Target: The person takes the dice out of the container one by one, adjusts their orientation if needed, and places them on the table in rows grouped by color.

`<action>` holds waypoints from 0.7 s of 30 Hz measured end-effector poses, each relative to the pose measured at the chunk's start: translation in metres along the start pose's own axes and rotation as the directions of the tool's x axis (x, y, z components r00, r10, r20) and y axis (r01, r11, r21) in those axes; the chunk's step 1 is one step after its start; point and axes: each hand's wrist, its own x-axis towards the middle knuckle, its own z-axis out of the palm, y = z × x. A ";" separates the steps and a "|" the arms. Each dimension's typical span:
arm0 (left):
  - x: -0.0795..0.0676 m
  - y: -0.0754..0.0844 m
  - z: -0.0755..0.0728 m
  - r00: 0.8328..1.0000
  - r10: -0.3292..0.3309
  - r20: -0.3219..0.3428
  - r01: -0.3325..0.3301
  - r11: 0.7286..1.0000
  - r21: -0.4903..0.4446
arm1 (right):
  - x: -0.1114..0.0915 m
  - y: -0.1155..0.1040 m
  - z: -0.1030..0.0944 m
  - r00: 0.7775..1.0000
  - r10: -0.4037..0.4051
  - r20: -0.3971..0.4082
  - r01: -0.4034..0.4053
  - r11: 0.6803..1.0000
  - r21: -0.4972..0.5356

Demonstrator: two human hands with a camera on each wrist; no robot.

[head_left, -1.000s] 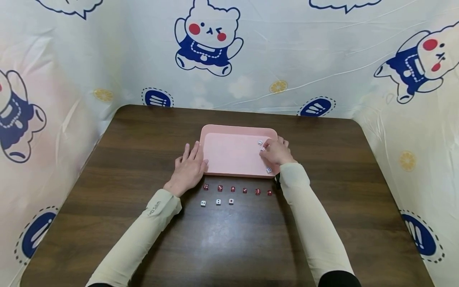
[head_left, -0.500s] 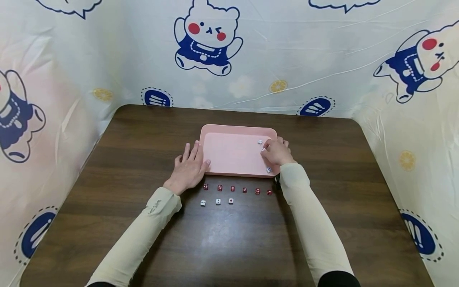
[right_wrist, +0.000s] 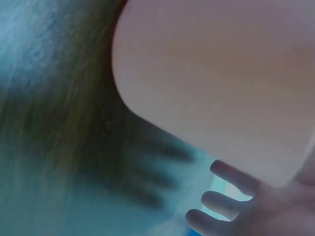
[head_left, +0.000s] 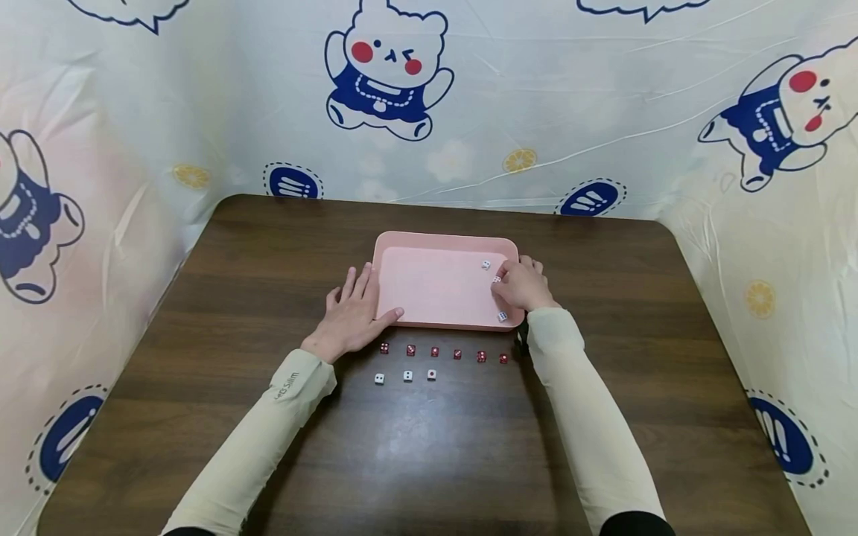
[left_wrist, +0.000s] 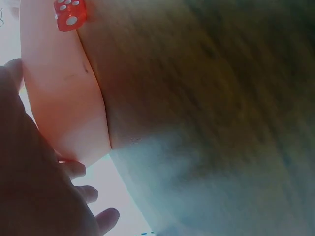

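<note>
A pink tray (head_left: 436,283) lies on the table with white dice in its right part. My right hand (head_left: 525,286) reaches over the tray's right side and pinches a small white die (head_left: 497,279) between thumb and forefinger. One white die (head_left: 485,265) lies just beyond these fingertips, and another white die (head_left: 503,317) lies near the front right corner. My left hand (head_left: 351,313) rests against the tray's left edge, fingers straight, thumb stretched over the front left corner. The right wrist view shows the right hand's other fingers (right_wrist: 221,206) extended outside the tray wall.
Several red dice (head_left: 435,351) stand in a row in front of the tray. Nearer still, three white dice (head_left: 408,377) form a second row under the left ones. The brown wooden table (head_left: 415,461) has patterned curtains (head_left: 469,97) around its back and sides.
The right hand has shifted slightly right, and the white die at its fingertips has moved with it. The left thumb has spread further right along the tray's front edge.
</note>
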 end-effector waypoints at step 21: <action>0.003 -0.002 0.003 1.000 -0.004 0.020 0.004 1.000 -0.007 | -0.018 0.006 -0.008 0.994 -0.026 -0.107 0.025 1.000 -0.009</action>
